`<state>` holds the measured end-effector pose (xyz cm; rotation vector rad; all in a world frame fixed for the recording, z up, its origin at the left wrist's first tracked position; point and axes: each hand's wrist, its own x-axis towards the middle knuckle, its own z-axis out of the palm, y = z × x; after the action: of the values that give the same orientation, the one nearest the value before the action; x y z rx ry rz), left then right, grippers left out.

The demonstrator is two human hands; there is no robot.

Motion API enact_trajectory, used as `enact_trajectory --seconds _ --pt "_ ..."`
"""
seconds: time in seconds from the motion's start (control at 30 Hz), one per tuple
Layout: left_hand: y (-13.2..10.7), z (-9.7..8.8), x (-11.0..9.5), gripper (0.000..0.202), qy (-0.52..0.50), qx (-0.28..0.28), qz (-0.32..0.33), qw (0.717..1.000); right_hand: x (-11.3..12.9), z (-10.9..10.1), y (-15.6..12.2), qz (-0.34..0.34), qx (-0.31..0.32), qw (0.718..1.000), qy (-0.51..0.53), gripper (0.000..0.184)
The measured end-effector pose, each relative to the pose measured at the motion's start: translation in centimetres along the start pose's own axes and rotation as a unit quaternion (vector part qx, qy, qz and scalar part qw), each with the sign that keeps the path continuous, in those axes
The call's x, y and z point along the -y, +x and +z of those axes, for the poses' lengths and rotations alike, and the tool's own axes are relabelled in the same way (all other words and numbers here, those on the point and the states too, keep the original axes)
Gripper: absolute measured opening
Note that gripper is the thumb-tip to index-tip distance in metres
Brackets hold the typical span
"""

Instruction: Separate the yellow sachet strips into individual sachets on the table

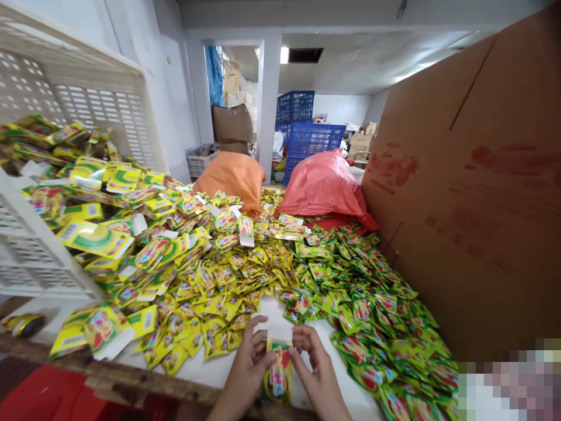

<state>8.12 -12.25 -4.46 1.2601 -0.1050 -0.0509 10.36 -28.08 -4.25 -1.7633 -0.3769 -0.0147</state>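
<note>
Carton (277,373) sits at six o'clock in the view, over the near edge of the counter (217,371), with its white flap (279,333) raised. The left hand (254,358) pinches one side of it and the right hand (313,363) the other, so both are clamped on it. It is not yet closed; what is inside cannot be told.

Taken from the hands, other cartons (94,237) spill at ten o'clock out of a white crate (149,117), several with flaps open. Plenty looks left: yellow sachets (219,280) at eleven and green sachets (363,316) at two lie loose in large heaps. Beyond these stand an orange sack (232,178) at eleven and a red sack (326,184) toward one. How many cartons are filled does not show.
</note>
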Motion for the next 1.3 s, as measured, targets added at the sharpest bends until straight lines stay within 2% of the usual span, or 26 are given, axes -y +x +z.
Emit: enact_trajectory --seconds 0.07,0.17,0.37,0.63,0.83,1.0,1.2,1.3 --pt "0.0 -0.1 -0.1 0.040 0.005 0.019 -0.005 1.000 0.1 -0.1 -0.2 0.000 0.001 1.000 -0.002 0.028" --pt "-0.3 -0.1 -0.5 0.021 0.077 0.018 0.002 0.997 0.9 -0.4 -0.4 -0.024 0.030 0.999 -0.014 0.020" --pt "-0.8 0.5 -1.2 0.018 0.177 -0.028 0.041 0.983 2.0 -0.3 -0.6 -0.021 0.018 0.999 -0.027 0.016" --pt "-0.1 1.1 -2.3 0.018 0.244 -0.070 0.021 0.967 2.5 -0.2 0.5 -0.044 -0.001 0.994 -0.100 0.016" --pt "-0.2 0.4 -1.5 0.023 0.202 -0.051 0.038 0.977 2.2 -0.1 -0.3 -0.038 0.015 0.996 -0.083 0.019" --pt "-0.7 -0.2 -1.2 0.022 0.213 -0.022 0.054 0.975 1.4 0.6 -1.5 -0.019 0.012 0.998 -0.053 0.019" --pt "-1.5 1.0 -1.7 0.019 0.216 -0.091 0.061 0.970 0.3 0.4 -1.8 -0.038 -0.022 0.997 -0.063 0.019" --pt "-2.4 1.9 -1.8 0.018 0.180 -0.073 0.074 0.978 -0.3 -0.5 -2.9 -0.047 -0.056 0.994 -0.082 0.023"
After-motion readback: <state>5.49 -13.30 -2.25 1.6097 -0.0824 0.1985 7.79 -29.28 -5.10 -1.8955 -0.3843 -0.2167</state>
